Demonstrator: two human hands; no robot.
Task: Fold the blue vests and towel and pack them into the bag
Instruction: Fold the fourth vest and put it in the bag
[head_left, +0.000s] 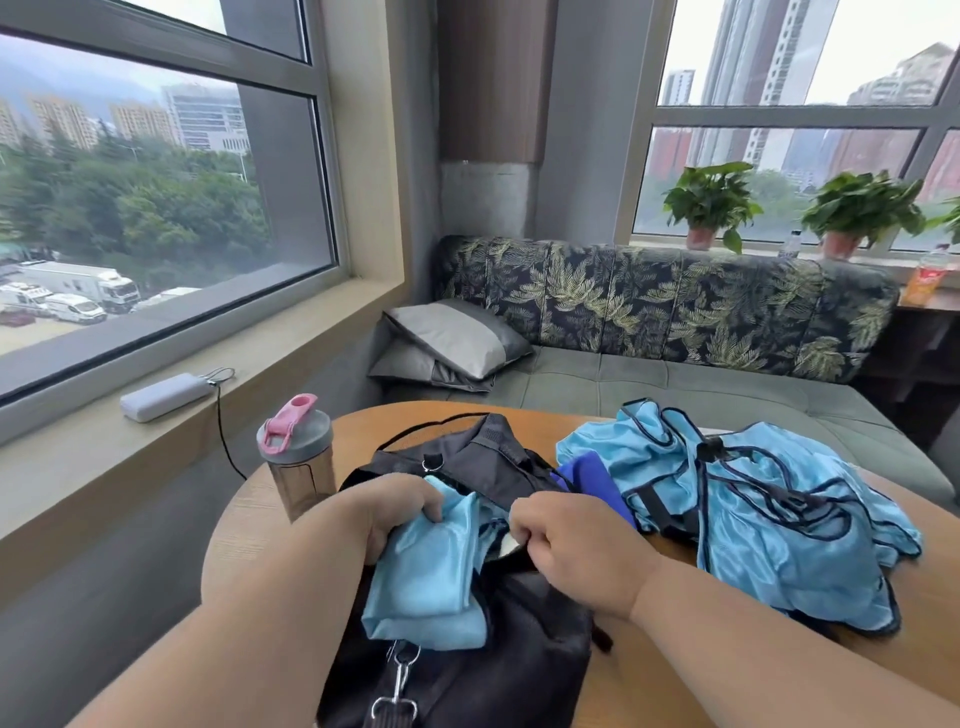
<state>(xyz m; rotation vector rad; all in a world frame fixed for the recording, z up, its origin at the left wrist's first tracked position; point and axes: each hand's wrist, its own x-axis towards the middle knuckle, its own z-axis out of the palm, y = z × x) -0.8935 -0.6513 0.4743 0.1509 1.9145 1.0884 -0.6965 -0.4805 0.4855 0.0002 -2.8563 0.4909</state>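
The left hand (397, 512) grips a folded vest (428, 577) over the bag (524, 670); the right hand (574, 548) pinches the bag's edge, fingers curled.

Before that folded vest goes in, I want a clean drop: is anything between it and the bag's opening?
Nothing visible blocks it. The left hand holds the vest over the bag, while the right hand grips the bag's edge.
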